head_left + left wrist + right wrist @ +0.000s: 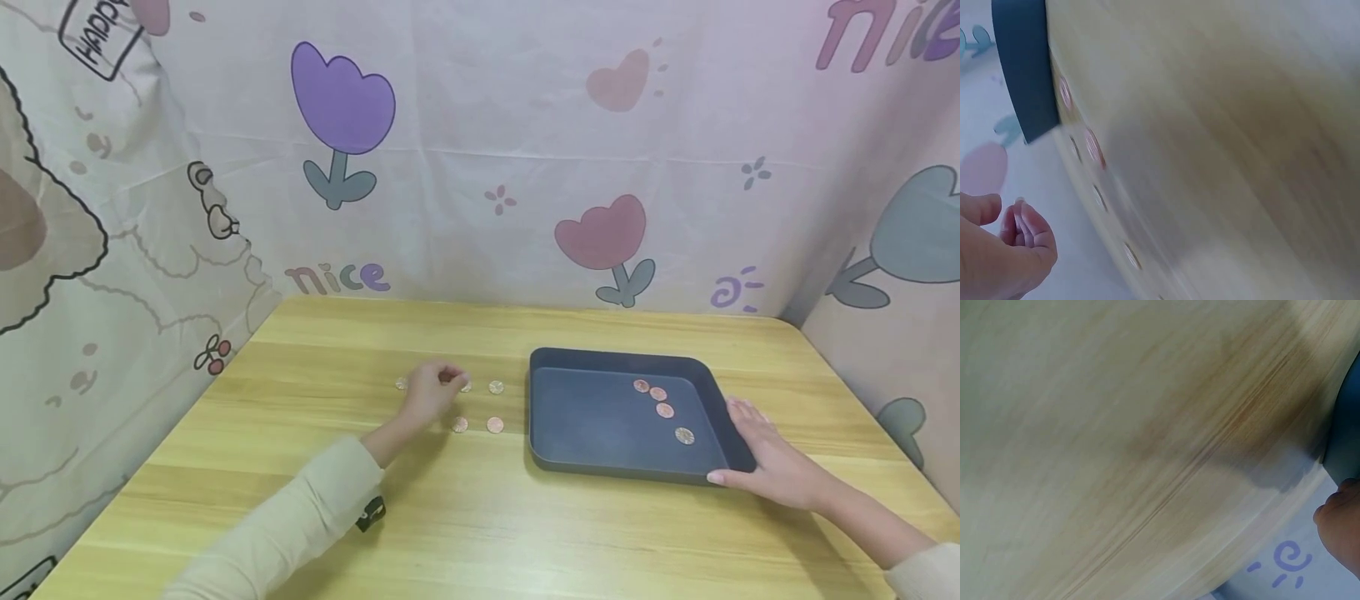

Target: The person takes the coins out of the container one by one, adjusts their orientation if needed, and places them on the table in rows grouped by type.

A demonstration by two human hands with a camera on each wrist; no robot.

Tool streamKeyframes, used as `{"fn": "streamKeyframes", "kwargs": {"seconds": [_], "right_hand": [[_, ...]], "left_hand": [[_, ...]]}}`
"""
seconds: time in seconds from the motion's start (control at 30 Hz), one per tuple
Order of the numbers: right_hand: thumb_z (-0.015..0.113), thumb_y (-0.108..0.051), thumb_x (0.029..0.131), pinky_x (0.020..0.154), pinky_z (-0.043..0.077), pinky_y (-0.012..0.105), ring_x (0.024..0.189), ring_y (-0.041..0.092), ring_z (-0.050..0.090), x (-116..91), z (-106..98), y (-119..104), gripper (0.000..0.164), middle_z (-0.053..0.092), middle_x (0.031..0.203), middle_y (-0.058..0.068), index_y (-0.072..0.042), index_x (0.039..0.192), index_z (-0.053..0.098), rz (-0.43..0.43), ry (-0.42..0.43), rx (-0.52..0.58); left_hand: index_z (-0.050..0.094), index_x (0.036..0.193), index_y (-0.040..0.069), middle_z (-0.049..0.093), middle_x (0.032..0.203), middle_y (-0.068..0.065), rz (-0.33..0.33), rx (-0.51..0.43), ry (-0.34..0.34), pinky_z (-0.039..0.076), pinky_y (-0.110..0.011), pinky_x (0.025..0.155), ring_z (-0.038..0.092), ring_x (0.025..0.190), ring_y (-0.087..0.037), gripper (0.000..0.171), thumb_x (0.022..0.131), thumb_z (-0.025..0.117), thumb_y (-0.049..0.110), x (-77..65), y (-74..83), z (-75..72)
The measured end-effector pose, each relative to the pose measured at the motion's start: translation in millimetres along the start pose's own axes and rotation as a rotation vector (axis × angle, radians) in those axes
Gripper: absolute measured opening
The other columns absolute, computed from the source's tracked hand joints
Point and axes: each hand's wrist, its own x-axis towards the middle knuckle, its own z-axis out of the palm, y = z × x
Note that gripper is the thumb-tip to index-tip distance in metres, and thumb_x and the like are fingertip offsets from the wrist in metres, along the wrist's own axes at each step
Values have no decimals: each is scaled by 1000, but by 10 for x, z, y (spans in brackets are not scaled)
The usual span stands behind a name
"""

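Observation:
My left hand (431, 392) hovers over a back row of pale coins, one of which (497, 387) lies to its right. Its thumb and loosely bent fingers stand apart in the left wrist view, and no coin shows between them. Two copper coins, one of them here (495, 425), lie in a nearer row. The hand hides part of the back row in the head view. At the dark grey tray (585, 417), my right hand (780, 462) rests against the near right corner, fingers along the right wall and thumb at the front wall. Several coins (665, 410) lie inside the tray.
The wooden table (465, 517) runs back to a printed cloth (465, 225), which also hangs along both sides. A small black object (371, 513) shows beside the left sleeve. The tray's raised walls stand right of the coin rows.

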Motion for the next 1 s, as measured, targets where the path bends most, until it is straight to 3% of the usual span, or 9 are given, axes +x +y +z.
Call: {"fn": "streamKeyframes", "kwargs": {"seconds": [0.2,0.43,0.6,1.0], "right_hand": [[73,-33,76,113,-16,37,138,50,-2,1,11,10,105,11,145,39,12,143,7,-24,19,-15],[72,-32,76,112,-19,27,139,48,-4,-1,13,24,104,11,145,40,13,143,7,-42,24,-19],[72,-32,76,110,-19,22,139,46,-5,-3,18,28,104,11,146,39,12,143,6,-49,23,-24],[73,-32,76,111,-19,25,140,44,-6,1,19,29,104,11,146,38,11,144,6,-53,28,-28]], "left_hand": [[66,95,1,68,90,-11,40,-69,-30,52,-29,75,60,80,-17,15,88,62,14,-103,166,172],[66,95,1,69,90,-12,109,-188,-48,52,-20,68,61,77,-15,15,86,64,13,-156,360,432],[66,94,-1,69,90,-14,156,-227,-54,49,-16,65,61,75,-15,15,85,65,10,-164,489,616],[65,93,-1,67,89,-11,252,-256,-86,48,-13,68,58,74,-8,13,84,66,9,-165,747,1026]]}}
